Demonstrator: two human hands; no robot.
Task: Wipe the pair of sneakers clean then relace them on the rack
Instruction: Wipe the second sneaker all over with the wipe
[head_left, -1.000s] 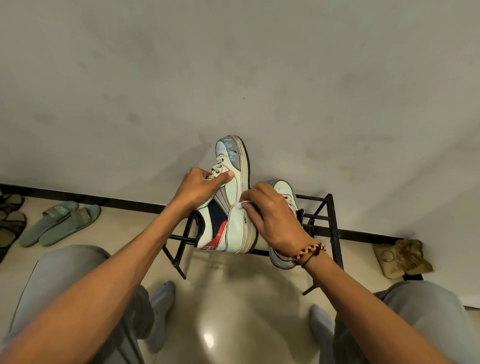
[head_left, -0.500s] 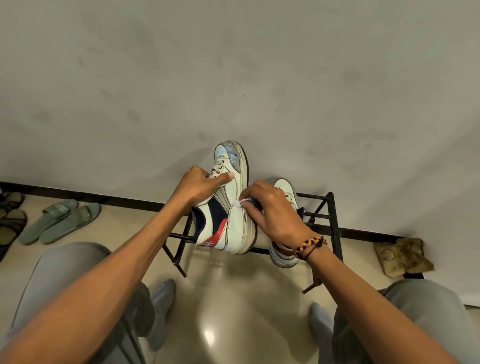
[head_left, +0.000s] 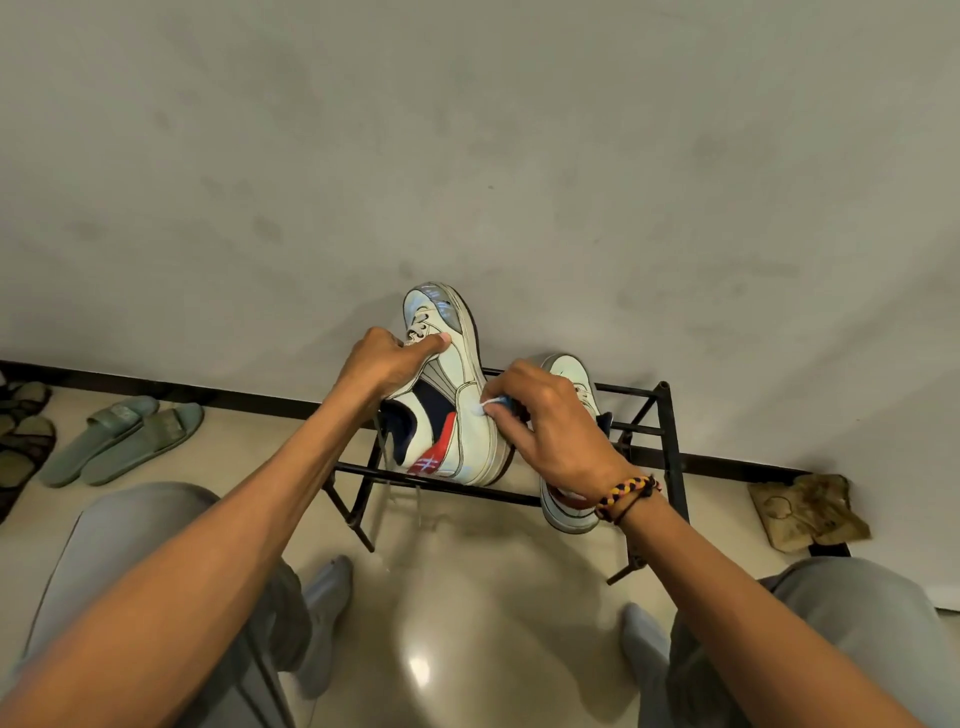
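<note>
A white sneaker (head_left: 470, 415) with navy and red side panels stands tilted on its side, toe up, on the black metal rack (head_left: 670, 441). My left hand (head_left: 384, 364) grips it at the laces, thumb along the upper. My right hand (head_left: 545, 421) pinches a small white wipe (head_left: 485, 405) against the sneaker's side near the heel. The second white sneaker (head_left: 569, 374) lies on the rack behind my right hand, mostly hidden by it.
Green slides (head_left: 124, 436) and dark sandals (head_left: 21, 431) lie on the floor at the left. A crumpled tan bag (head_left: 805, 509) sits at the right by the wall. My knees and socked feet frame the shiny floor below the rack.
My right hand with the wipe has shifted slightly up along the sneaker's heel side. The left hand keeps its grip and the sneaker stays in place.
</note>
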